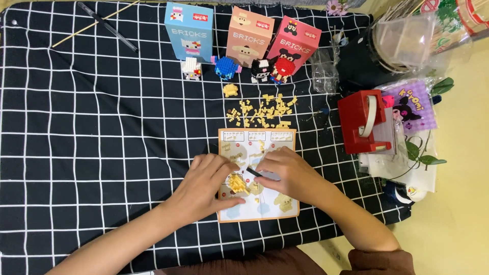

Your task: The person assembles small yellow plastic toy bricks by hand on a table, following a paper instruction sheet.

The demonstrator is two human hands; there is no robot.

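I note a black cloth with a white grid (102,127) covering the work surface. Along its far edge stand three upright cartons: a blue box (189,30), a tan box (249,35) and a pink box (294,45). Just in front of them sit four finished brick figures: white (191,68), blue (225,66), black-and-white (261,70) and red (281,69). A red tape dispenser (362,122) stands to the right, well apart from the work.

An instruction sheet (257,203) lies flat on the cloth before me. Beyond its far edge lies a scatter of loose yellow bricks (262,111), with one small yellow sub-assembly (230,90) apart from them.

The left hand (206,186) rests on the sheet, fingers curled narrow around a small yellow brick assembly (237,183), steadying it against the paper. The right hand (290,175) is closed in a pinch on a slim dark tool (257,173), whose tip points toward that assembly; I cannot tell whether the tip touches it.

I judge the assembly very light, rigid, and fragile at its joints: pressed-together bricks that would part under side load. It is best held low by opposite side faces, with pressure applied straight down. The loose bricks look smooth and liable to slip.
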